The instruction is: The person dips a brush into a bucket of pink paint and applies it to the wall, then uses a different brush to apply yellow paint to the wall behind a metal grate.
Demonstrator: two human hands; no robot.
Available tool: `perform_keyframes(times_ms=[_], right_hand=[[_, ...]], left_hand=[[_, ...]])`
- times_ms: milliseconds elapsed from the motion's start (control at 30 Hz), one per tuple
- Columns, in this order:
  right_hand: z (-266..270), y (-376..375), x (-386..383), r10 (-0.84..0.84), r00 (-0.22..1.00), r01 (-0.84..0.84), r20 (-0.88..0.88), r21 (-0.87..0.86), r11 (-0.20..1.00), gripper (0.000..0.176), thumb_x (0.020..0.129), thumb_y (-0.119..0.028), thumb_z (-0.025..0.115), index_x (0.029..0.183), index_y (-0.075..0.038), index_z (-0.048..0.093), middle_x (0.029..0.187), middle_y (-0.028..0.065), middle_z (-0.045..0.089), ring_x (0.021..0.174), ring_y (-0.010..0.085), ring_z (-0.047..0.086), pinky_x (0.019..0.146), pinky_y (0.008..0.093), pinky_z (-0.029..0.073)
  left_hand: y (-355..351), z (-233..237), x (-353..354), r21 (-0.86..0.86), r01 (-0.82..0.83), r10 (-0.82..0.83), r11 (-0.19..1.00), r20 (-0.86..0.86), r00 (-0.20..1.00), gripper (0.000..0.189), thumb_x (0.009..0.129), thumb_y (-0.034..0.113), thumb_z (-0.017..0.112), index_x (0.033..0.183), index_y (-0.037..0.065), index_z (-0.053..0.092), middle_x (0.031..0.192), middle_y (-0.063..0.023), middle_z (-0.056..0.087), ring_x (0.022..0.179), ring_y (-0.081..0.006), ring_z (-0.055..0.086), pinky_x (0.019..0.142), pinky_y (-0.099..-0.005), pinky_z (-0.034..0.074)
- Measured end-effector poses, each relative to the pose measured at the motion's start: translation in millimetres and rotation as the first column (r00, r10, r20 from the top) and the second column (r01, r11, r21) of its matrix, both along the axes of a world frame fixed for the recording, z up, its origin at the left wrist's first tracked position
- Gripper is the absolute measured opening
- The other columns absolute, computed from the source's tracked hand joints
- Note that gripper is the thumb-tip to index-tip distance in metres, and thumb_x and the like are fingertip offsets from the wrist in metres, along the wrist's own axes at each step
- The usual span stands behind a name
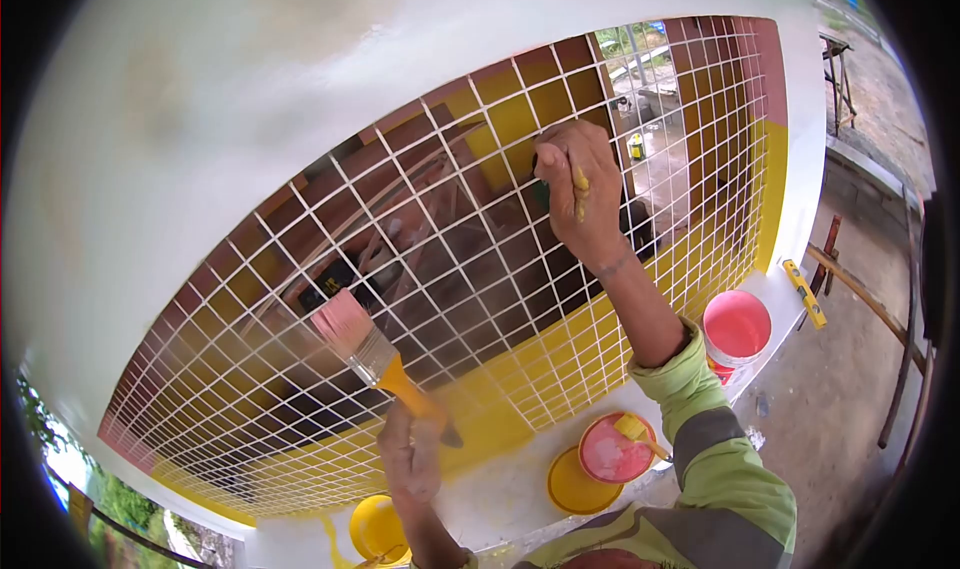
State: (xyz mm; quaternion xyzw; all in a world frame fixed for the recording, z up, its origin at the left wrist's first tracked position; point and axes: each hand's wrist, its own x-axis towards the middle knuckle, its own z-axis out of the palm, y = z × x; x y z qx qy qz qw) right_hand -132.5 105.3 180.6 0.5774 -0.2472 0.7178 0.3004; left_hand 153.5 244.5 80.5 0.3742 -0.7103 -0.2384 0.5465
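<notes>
My left hand (408,459) is closed round the yellow handle of a wide paintbrush (372,354). The brush points up and left, its bristles coated pink, in front of a white wire grille (470,209). Higher up, my right hand (585,199) has its fingers curled at the grille's wires, seemingly gripping them; the fingertips are partly hidden. A streak of yellow paint marks the back of that hand. The grille fills a long opening in a white wall (230,99).
Along the ledge stand a bucket of pink paint (738,324), a pink-filled tub (612,451) with a yellow-handled brush, a yellow lid (572,484) and a yellow container (378,529). A yellow spirit level (805,294) leans at the ledge's right end. Wooden poles (860,294) lie beyond.
</notes>
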Motion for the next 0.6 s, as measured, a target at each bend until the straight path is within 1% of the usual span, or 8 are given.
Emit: perform_keyframes(times_ms=[133, 233, 267, 333, 433, 533, 567, 600], right_hand=[[23, -4, 10, -0.309, 0.939, 0.296, -0.150, -0.104, 0.950, 0.035, 0.096, -0.018, 0.056, 0.128, -0.005, 0.059, 0.133, 0.0138, 0.059, 0.133, 0.0329, 0.047, 0.112, 0.0510, 0.031], [34, -9, 29, -0.298, 0.928, 0.305, -0.222, -0.003, 0.952, 0.056, 0.100, -0.025, 0.047, 0.150, -0.003, 0.036, 0.157, 0.0123, 0.037, 0.151, 0.0360, 0.020, 0.122, 0.0588, 0.010], [36, -13, 28, -0.301, 0.919, 0.314, -0.254, 0.012, 0.949, 0.062, 0.101, -0.030, 0.043, 0.154, -0.001, 0.028, 0.159, 0.0109, 0.035, 0.152, 0.0395, 0.014, 0.122, 0.0611, 0.005], [40, -19, 20, -0.353, 0.900, 0.371, -0.255, 0.025, 0.928, 0.062, 0.101, -0.031, 0.044, 0.153, -0.001, 0.030, 0.158, 0.0107, 0.035, 0.152, 0.0391, 0.014, 0.122, 0.0614, 0.006], [42, -22, 0, -0.456, 0.859, 0.480, -0.231, 0.057, 0.875, 0.064, 0.101, -0.034, 0.046, 0.153, 0.000, 0.030, 0.158, 0.0114, 0.036, 0.152, 0.0385, 0.014, 0.122, 0.0615, 0.005], [39, -22, -22, -0.534, 0.827, 0.552, -0.174, 0.078, 0.830, 0.066, 0.100, -0.035, 0.047, 0.153, 0.000, 0.029, 0.157, 0.0119, 0.036, 0.152, 0.0384, 0.015, 0.122, 0.0614, 0.004], [39, -22, -29, -0.556, 0.817, 0.571, -0.151, 0.081, 0.817, 0.066, 0.100, -0.035, 0.048, 0.152, 0.001, 0.029, 0.157, 0.0119, 0.036, 0.151, 0.0384, 0.015, 0.121, 0.0613, 0.004], [38, -25, -38, -0.548, 0.830, 0.557, -0.100, 0.140, 0.818, 0.065, 0.106, -0.048, 0.023, 0.158, -0.008, 0.023, 0.162, 0.0086, 0.031, 0.154, 0.0333, 0.007, 0.123, 0.0540, -0.002]], left_hand=[[-1, 2, -4, 0.060, 0.022, -0.020, 0.998, -0.031, 0.999, 0.037, 0.103, 0.037, 0.052, 0.104, 0.002, 0.062, 0.085, -0.0064, 0.062, 0.077, -0.0135, 0.058, 0.094, -0.0333, 0.043], [-5, 1, -8, 0.022, 0.022, -0.022, 1.000, 0.013, 1.000, 0.038, 0.103, 0.039, 0.052, 0.105, 0.002, 0.062, 0.086, -0.0064, 0.062, 0.077, -0.0137, 0.058, 0.090, -0.0319, 0.044], [-4, 2, -9, 0.034, 0.019, -0.019, 0.999, 0.012, 1.000, 0.038, 0.103, 0.039, 0.052, 0.105, 0.002, 0.062, 0.086, -0.0065, 0.063, 0.078, -0.0137, 0.058, 0.091, -0.0321, 0.044], [-1, 5, -11, 0.059, 0.010, -0.010, 0.998, 0.008, 1.000, 0.039, 0.103, 0.039, 0.052, 0.105, 0.002, 0.062, 0.087, -0.0065, 0.064, 0.079, -0.0137, 0.059, 0.092, -0.0325, 0.044], [-5, 7, -9, -0.086, 0.000, 0.005, 0.996, 0.062, 0.998, 0.023, 0.100, 0.022, 0.054, 0.106, 0.001, 0.060, 0.080, -0.0064, 0.061, 0.065, -0.0131, 0.061, 0.059, -0.0272, 0.049], [1, 9, -10, -0.023, -0.039, 0.041, 0.999, 0.067, 0.997, 0.038, 0.104, 0.039, 0.052, 0.105, 0.002, 0.063, 0.089, -0.0056, 0.066, 0.082, -0.0130, 0.061, 0.088, -0.0325, 0.047], [2, 9, -11, -0.009, -0.042, 0.043, 0.999, 0.055, 0.998, 0.038, 0.104, 0.039, 0.052, 0.105, 0.003, 0.063, 0.088, -0.0055, 0.065, 0.082, -0.0131, 0.060, 0.086, -0.0321, 0.047], [4, 9, -12, 0.003, -0.044, 0.044, 0.999, 0.042, 0.998, 0.038, 0.104, 0.039, 0.052, 0.105, 0.003, 0.063, 0.088, -0.0054, 0.065, 0.082, -0.0132, 0.060, 0.084, -0.0316, 0.047]])
